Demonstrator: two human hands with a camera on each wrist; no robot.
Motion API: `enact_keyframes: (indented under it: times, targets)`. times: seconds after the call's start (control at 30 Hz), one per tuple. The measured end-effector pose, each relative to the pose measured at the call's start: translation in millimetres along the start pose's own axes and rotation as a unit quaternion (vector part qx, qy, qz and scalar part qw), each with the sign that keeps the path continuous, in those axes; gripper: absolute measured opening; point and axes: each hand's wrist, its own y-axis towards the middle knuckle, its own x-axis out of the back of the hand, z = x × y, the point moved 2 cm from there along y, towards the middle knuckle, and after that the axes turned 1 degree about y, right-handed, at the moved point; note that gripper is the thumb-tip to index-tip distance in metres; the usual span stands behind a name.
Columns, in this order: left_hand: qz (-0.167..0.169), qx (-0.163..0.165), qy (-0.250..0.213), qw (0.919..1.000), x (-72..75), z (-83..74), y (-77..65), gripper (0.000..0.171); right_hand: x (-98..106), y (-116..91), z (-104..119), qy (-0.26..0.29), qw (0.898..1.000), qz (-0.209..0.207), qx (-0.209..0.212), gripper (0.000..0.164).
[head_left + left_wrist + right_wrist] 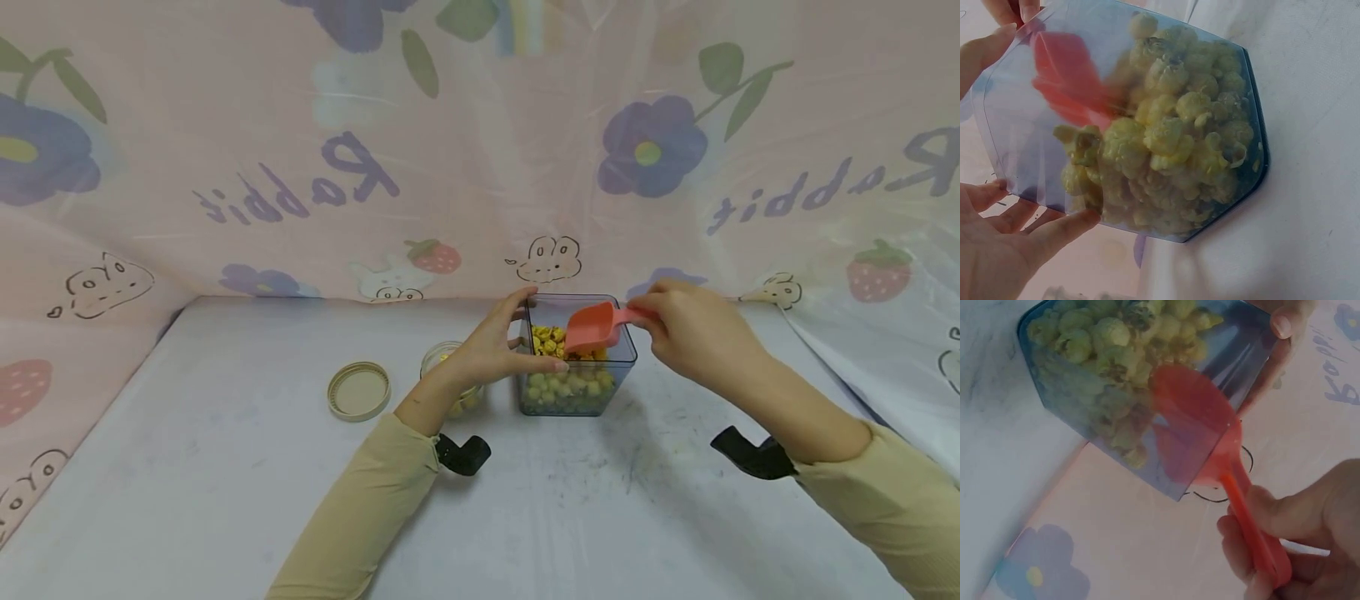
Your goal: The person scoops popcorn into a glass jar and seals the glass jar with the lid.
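A clear bluish plastic box point(573, 400), partly filled with yellow popcorn point(551, 340), stands on the white table. My left hand point(491, 346) grips the box at its left side, thumb along the near rim and fingers round the far left. My right hand point(697, 329) holds a red scoop point(592, 327) by its handle over the box's right rim. In the right wrist view the scoop's bowl point(1194, 419) lies inside the box, against the popcorn point(1110, 350). The left wrist view shows the scoop point(1069, 75) through the box wall; whether it carries popcorn is hard to tell.
Left of the box, a round clear jar point(442, 354) with some yellow pieces is partly hidden behind my left wrist. Farther left a round beige lid point(359, 392) lies on the table point(247, 467). A patterned pink curtain point(480, 167) rises behind the table.
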Motion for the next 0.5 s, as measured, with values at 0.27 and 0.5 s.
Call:
enact_keyframes:
  times: [0.27, 0.5]
  targets:
    - [0.003, 0.001, -0.005, 1.0000, -0.1, 0.3, -0.4, 0.102, -3, 10, -5, 0.005, 1.000, 0.008, 0.019, 0.013]
    - [0.003, 0.000, -0.010, 0.9999, 0.2, 1.0, -1.2, 0.102, -16, 20, -17, 0.063, 0.996, 0.024, 0.051, 0.018]
